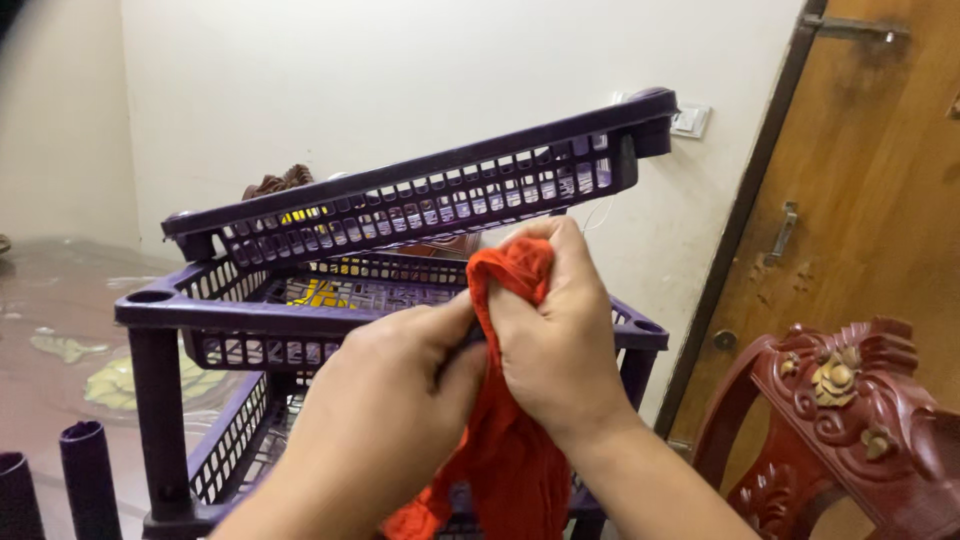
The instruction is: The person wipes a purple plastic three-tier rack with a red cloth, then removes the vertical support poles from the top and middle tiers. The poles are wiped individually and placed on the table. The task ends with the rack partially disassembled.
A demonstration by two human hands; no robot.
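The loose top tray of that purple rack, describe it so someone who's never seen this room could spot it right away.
Start at the purple plastic rack standing on the table in front of the cream wall. Its lower shelves sit level on the posts, just behind the two hands wringing an orange cloth. The top tray is the slotted purple basket lying tilted across the rack, right end raised toward the wall switch.

Orange-red soft fabric cloth [505, 440], bunched and crumpled, held upright between both hands in front of the dark purple plastic lattice rack [400, 290]. Its top end pokes out as a wrinkled knot above the right hand [550, 340], pinched at thumb and forefinger. The left hand [400, 390] clasps the cloth's middle from the side. The lower part hangs loose in folds, reaching the bottom edge of view.
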